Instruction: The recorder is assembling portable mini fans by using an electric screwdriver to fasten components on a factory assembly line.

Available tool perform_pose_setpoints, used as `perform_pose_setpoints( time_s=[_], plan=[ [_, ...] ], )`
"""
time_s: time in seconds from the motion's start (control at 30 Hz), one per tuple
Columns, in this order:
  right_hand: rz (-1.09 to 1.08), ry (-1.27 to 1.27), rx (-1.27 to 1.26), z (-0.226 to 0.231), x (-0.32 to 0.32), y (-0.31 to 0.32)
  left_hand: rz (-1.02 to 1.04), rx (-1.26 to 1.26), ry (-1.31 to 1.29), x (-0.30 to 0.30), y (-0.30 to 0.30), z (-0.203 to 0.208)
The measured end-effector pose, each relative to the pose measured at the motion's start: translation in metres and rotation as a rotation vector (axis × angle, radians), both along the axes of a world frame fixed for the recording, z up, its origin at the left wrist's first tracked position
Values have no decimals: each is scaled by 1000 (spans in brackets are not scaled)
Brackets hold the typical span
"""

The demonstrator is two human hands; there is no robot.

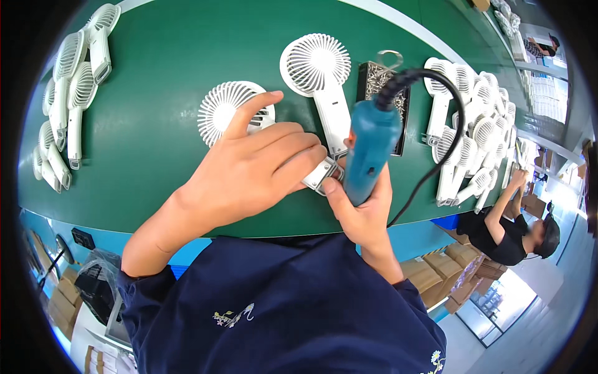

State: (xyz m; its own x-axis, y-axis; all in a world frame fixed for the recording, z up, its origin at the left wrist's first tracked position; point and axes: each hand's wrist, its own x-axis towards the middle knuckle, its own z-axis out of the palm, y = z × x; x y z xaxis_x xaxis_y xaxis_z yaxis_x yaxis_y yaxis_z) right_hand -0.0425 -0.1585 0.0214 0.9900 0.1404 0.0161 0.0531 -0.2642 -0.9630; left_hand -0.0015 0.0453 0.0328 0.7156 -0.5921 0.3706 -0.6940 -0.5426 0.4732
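Note:
My left hand [249, 168] is wrapped over the handle of a white handheld fan [218, 113], its index finger stretched across the round slatted head. The handle's end [320, 177] sticks out toward my right hand [364, 218]. That hand grips a teal electric screwdriver [374, 146], and its thumb is beside the handle's end. The screwdriver's tip is hidden. Just beyond lies a second white handheld fan [334, 115] on the green table [156, 62]. A black tray [405, 124] of small screws sits behind the screwdriver, partly covered by it.
White fans lie in a group [75, 87] at the left and in a larger pile [479, 124] at the right. The screwdriver's black cable [462, 106] loops over toward that pile. Another person [507, 234] works farther right, near cardboard boxes [436, 271].

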Motion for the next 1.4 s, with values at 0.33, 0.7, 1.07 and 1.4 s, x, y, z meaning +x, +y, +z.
perform_pose_setpoints(
  time_s=[0.33, 0.7, 1.07, 1.4],
  plan=[
    [-60, 345, 216, 8, -20, 4, -76, -42, -69, -10, 1, -2],
    [-68, 254, 185, 11, -31, 5, -113, -24, -132, -12, 7, 1],
    [64, 6, 14, 32, -26, 9, 178, -300, -554, -17, 8, -14],
    [76, -335, 137, 9, -37, 21, 233, -1072, 738, -118, 3, -24]
  ],
)
